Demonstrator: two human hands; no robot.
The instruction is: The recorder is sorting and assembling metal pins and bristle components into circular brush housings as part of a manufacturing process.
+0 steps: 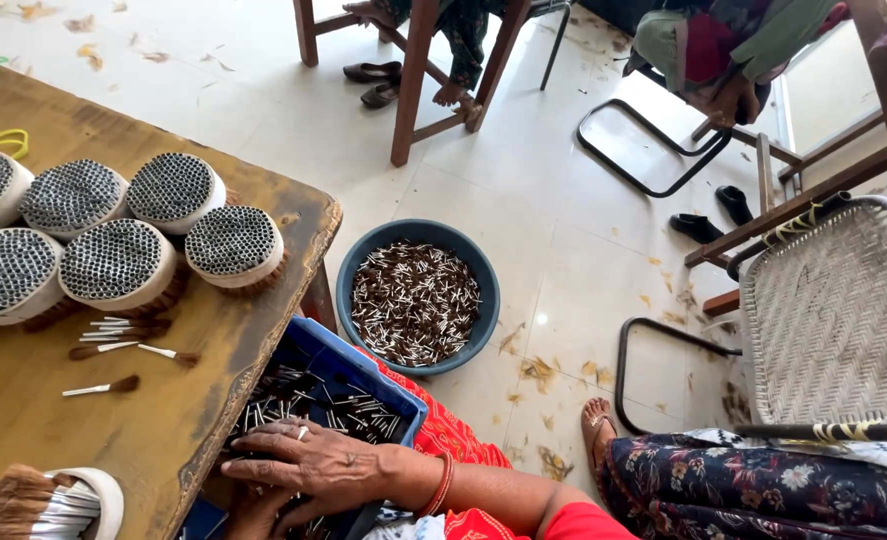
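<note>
My right hand (314, 462) lies palm down, fingers slightly spread, on a heap of small white-handled brushes (309, 405) inside a blue plastic crate (369, 368) beside the table. A ring sits on one finger and red bangles circle the wrist. My left hand (254, 515) shows just below it, mostly hidden under the right hand and cut by the frame edge. Whether it holds anything is not visible.
A wooden table (24, 420) at left carries several round banded brush bundles (234, 245), loose brushes (114, 345) and another bundle (54, 505). A blue basin (349, 270) of brushes stands on the tiled floor. A woven chair (834, 320), a bare foot (599, 425) and seated people are nearby.
</note>
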